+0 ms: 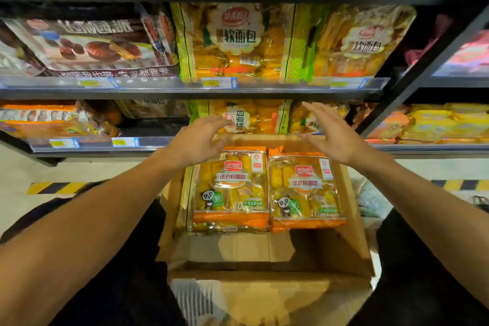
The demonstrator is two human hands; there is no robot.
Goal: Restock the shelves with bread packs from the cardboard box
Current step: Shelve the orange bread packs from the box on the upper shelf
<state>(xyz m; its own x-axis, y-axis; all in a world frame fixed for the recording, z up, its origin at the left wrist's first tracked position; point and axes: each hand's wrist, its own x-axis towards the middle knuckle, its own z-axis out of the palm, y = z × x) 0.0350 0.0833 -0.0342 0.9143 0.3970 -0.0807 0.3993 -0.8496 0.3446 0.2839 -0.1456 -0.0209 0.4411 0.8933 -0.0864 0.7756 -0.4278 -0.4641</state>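
Observation:
An open cardboard box [354, 235] stands on the floor in front of me. Two orange-edged bread packs lie side by side in it, one on the left [230, 190] and one on the right [304, 190]. My left hand [197, 140] hovers above the box's far left, fingers relaxed and empty. My right hand [333, 132] hovers above the far right, fingers straight and empty. Both hands are stretched toward the lower shelf [148, 144], where a green-edged bread pack [246, 118] lies just beyond them.
The middle shelf [185, 87] holds a brown cake pack [90, 45] and green-edged bread packs [235, 42]. Orange packs [53, 119] fill the lower shelf's left. A dark gap [153, 124] sits beside them. More yellow packs [436, 122] stand on the right rack.

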